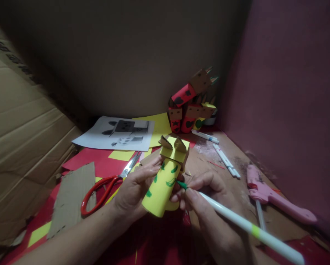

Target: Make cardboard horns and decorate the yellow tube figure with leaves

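Note:
My left hand (133, 187) is closed around a yellow paper tube figure (159, 189), keeping it tilted in front of me. The figure has a box-shaped yellow head with two brown cardboard ears, and green leaf-shaped marks cover its tube. One mark in the middle is only an outline. Between the thumb and fingers of my right hand (209, 206) is a white felt-tip marker (231, 217) with a green tip section. Its point is at the tube's right side, by the outlined leaf; whether it touches cannot be told.
Red-handled scissors (101, 195) and a cardboard strip (71, 198) lie at left. Behind them is a printed sheet (98, 134). Several paper figures (187, 114) stand by the back wall. White markers (226, 161) and a pink glue gun (277, 200) lie at right.

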Motion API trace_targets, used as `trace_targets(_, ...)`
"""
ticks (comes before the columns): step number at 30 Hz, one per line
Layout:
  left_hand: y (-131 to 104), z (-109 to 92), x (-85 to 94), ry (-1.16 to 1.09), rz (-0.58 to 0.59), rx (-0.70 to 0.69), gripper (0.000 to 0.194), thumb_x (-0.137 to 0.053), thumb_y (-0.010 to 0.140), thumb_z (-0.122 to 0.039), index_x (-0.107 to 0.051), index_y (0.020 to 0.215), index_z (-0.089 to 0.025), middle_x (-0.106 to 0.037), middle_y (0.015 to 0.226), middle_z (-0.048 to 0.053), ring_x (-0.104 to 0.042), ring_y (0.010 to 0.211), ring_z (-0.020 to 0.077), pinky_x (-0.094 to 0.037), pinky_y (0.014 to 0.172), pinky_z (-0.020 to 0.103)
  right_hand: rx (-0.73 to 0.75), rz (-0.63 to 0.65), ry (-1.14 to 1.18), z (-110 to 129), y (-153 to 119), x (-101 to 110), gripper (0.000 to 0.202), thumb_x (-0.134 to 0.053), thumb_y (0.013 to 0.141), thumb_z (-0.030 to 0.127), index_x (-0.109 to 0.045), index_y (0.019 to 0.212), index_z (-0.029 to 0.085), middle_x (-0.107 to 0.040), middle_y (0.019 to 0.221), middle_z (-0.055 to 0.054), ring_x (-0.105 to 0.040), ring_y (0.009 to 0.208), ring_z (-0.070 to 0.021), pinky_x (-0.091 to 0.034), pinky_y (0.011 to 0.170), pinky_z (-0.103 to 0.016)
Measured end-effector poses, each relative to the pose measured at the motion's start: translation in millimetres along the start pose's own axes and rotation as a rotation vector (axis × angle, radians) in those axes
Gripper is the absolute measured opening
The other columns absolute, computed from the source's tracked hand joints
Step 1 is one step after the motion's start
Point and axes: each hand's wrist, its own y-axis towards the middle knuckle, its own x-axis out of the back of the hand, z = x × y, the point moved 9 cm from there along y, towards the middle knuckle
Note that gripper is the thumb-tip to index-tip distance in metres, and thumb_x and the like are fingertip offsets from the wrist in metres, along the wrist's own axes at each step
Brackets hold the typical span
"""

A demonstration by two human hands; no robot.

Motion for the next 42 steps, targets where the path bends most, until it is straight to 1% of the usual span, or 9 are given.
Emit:
trace_targets(5, -0.4, 0.2, -1.6, 0.024, -0.009, 0.001, 0.028, -0.041, 0.086, -0.012, -0.063, 0.104, -0.009, -0.069, 0.082, 0.012, -0.068, 0.065, 0.0207, -0.057, 0.060, 0.029, -0.001, 0.000, 0.002, -2.0, -0.5, -0.4, 0.005, -0.061, 0.092, 0.024, -0.061, 0.087, 0.027, -0.071, 0.075, 0.003, -0.067, 0.071, -0.0104, -0.054, 0.066, -0.020)
trace_targets(13, -0.3, 0.7, 0.3, 0.029, -0.016, 0.008, 0.025, -0.051, 0.082, -0.013, -0.063, 0.103, -0.011, -0.069, 0.081, 0.012, -0.067, 0.064, 0.0212, -0.056, 0.059, 0.029, 0.001, -0.037, -0.017, -2.1, 2.2, 1.9, 0.005, -0.064, 0.089, 0.025, -0.062, 0.085, 0.025, -0.072, 0.073, 0.002, -0.068, 0.068, -0.0117, -0.055, 0.063, -0.022)
trace_targets(16, -0.5, 0.7, 2.6, 0.006, -0.034, 0.005, 0.026, -0.049, 0.083, -0.011, -0.064, 0.105, -0.010, -0.070, 0.083, 0.012, -0.067, 0.066, 0.0207, -0.057, 0.060, 0.028, 0.001, -0.039, -0.033, -2.7, 1.2, 2.3, 0.006, -0.064, 0.089, 0.024, -0.062, 0.084, 0.026, -0.072, 0.072, 0.003, -0.068, 0.067, -0.0113, -0.054, 0.061, -0.020)
trace_targets(20, -0.3, 0.3, 1.0, -0.020, -0.020, 0.003, 0.027, -0.044, 0.086, -0.010, -0.064, 0.104, -0.009, -0.070, 0.084, 0.013, -0.069, 0.067, 0.0208, -0.058, 0.061, 0.028, 0.007, -0.021, -0.023, -2.0, 0.4, 0.3, 0.006, -0.062, 0.090, 0.024, -0.061, 0.086, 0.027, -0.071, 0.073, 0.004, -0.067, 0.069, -0.0102, -0.054, 0.064, -0.020)
trace_targets(23, 0.5, 0.8, 0.0, -0.025, -0.002, 0.008, 0.028, -0.044, 0.085, -0.009, -0.064, 0.103, -0.008, -0.071, 0.084, 0.013, -0.070, 0.068, 0.0207, -0.058, 0.062, 0.028, 0.002, -0.015, -0.041, -1.0, 2.0, -0.7, 0.005, -0.061, 0.092, 0.026, -0.060, 0.086, 0.026, -0.071, 0.075, 0.003, -0.066, 0.070, -0.0100, -0.054, 0.066, -0.020)
trace_targets(27, 1.0, 1.9, 1.9, -0.024, -0.001, 0.013, 0.029, -0.043, 0.084, -0.010, -0.064, 0.105, -0.009, -0.070, 0.085, 0.013, -0.070, 0.068, 0.0210, -0.058, 0.062, 0.029, -0.026, 0.001, -0.025, -3.3, 1.9, -1.5, 0.005, -0.061, 0.092, 0.029, -0.060, 0.088, 0.027, -0.070, 0.077, 0.003, -0.066, 0.071, -0.0108, -0.053, 0.066, -0.021)
trace_targets(32, -0.3, 2.0, 0.5, -0.003, 0.011, 0.013, 0.030, -0.042, 0.086, -0.011, -0.064, 0.105, -0.009, -0.070, 0.085, 0.014, -0.068, 0.066, 0.0211, -0.056, 0.060, 0.029, -0.040, 0.004, 0.008, -4.6, -2.3, -1.2, 0.004, -0.062, 0.091, 0.027, -0.061, 0.087, 0.028, -0.071, 0.076, 0.004, -0.066, 0.072, -0.0101, -0.054, 0.068, -0.021)
trace_targets(37, -1.5, 2.8, 1.3, -0.020, 0.022, 0.022, 0.032, -0.039, 0.087, -0.010, -0.065, 0.108, -0.010, -0.070, 0.085, 0.013, -0.069, 0.066, 0.0210, -0.056, 0.060, 0.029, -0.006, -0.006, -0.055, 1.9, -2.4, -0.7, 0.006, -0.063, 0.090, 0.025, -0.062, 0.084, 0.027, -0.071, 0.075, 0.004, -0.067, 0.071, -0.0088, -0.054, 0.066, -0.017)
trace_targets(42, -0.9, 2.7, 2.5, -0.021, 0.029, 0.022, 0.035, -0.036, 0.088, -0.010, -0.063, 0.110, -0.010, -0.069, 0.086, 0.014, -0.070, 0.068, 0.0221, -0.056, 0.061, 0.030, -0.018, 0.004, -0.035, 1.4, -2.7, -3.1, 0.006, -0.064, 0.089, 0.025, -0.061, 0.085, 0.027, -0.073, 0.081, 0.003, -0.066, 0.072, -0.0097, -0.052, 0.064, -0.018)
